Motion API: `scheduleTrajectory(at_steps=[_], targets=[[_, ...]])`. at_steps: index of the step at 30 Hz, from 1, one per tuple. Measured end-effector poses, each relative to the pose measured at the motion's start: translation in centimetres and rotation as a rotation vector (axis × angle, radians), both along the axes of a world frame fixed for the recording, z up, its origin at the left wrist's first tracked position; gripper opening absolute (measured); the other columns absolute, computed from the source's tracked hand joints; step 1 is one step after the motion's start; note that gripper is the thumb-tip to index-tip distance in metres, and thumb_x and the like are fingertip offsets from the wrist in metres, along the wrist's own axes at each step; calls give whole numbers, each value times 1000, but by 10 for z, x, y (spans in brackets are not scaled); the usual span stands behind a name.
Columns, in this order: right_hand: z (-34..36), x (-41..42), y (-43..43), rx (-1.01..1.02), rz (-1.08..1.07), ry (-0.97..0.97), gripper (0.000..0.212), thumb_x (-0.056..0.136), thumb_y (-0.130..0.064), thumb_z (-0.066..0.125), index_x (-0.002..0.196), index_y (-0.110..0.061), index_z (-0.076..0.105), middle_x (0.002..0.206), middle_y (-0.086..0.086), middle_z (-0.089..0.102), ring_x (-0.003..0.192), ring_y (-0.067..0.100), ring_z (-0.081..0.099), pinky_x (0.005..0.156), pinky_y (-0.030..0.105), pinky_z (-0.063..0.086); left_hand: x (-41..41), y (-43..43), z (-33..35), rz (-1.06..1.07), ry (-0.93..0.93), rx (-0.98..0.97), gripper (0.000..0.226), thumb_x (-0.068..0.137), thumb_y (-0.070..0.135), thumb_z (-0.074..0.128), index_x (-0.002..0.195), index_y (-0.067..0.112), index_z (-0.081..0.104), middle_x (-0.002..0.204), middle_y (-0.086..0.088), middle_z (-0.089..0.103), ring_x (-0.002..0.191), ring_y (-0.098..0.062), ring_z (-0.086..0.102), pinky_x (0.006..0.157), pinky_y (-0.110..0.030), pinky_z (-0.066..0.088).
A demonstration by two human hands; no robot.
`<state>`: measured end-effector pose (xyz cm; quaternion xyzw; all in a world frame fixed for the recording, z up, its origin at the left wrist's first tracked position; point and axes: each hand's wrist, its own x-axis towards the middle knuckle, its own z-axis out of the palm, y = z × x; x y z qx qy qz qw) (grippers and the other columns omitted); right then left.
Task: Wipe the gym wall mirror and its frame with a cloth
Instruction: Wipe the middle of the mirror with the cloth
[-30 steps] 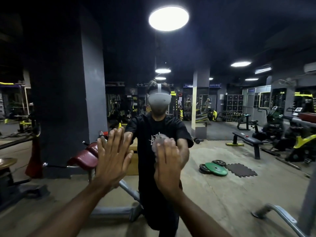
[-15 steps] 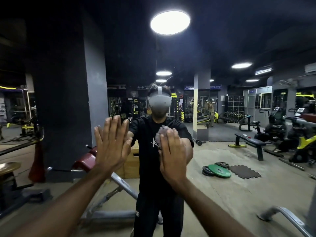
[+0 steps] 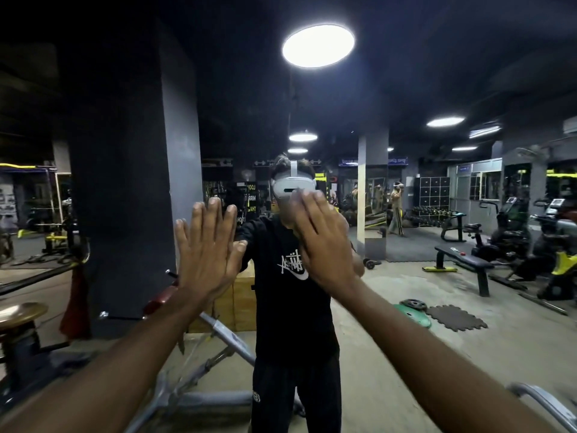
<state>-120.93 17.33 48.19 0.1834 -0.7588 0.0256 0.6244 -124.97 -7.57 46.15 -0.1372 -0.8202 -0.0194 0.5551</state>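
Note:
The wall mirror fills the whole view and reflects the dark gym and a person in a black T-shirt with a headset. My left hand lies flat against the glass, fingers slightly spread, holding nothing. To its right, my right hand presses palm-first on the glass at the height of the reflected head. The grey cloth sits under that palm and is almost wholly hidden by the hand. No part of the mirror's frame shows.
The glass reflects a dark pillar, an incline bench low in the middle, a flat bench and weight plates on the floor. A curved metal bar shows at the lower right.
Both hands have slid upward on the glass. My right hand rose from chest height to head height of the reflection, and the cloth that showed above its fingertips is now covered.

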Motion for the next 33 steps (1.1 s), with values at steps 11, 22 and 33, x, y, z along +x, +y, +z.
scheduleTrajectory(at_steps=[11, 22, 33], targets=[[25, -5, -54, -185, 9, 51, 87, 81, 6, 60, 160, -17, 30, 168, 7, 24, 155, 29, 20, 124, 35, 1, -8, -7, 5, -71, 53, -9, 72, 103, 53, 23, 164, 20, 6, 171, -15, -3, 157, -36, -4, 119, -68, -10], [-97, -6, -52, -666, -186, -18, 83, 92, -21, 67, 161, -12, 22, 167, 13, 23, 155, 33, 15, 121, 56, 26, -4, -26, -78, -96, 18, -106, 70, 104, 47, 31, 164, 21, 6, 171, -16, 6, 156, -40, 8, 119, -72, 9], [-102, 21, -31, -878, -161, -107, 81, 102, -66, 9, 161, -13, 21, 168, 15, 21, 156, 31, 12, 124, 56, 21, -3, -84, -79, -73, -28, -68, 71, 102, 53, 31, 164, 27, 8, 171, -12, 5, 157, -37, 8, 119, -70, 0]])
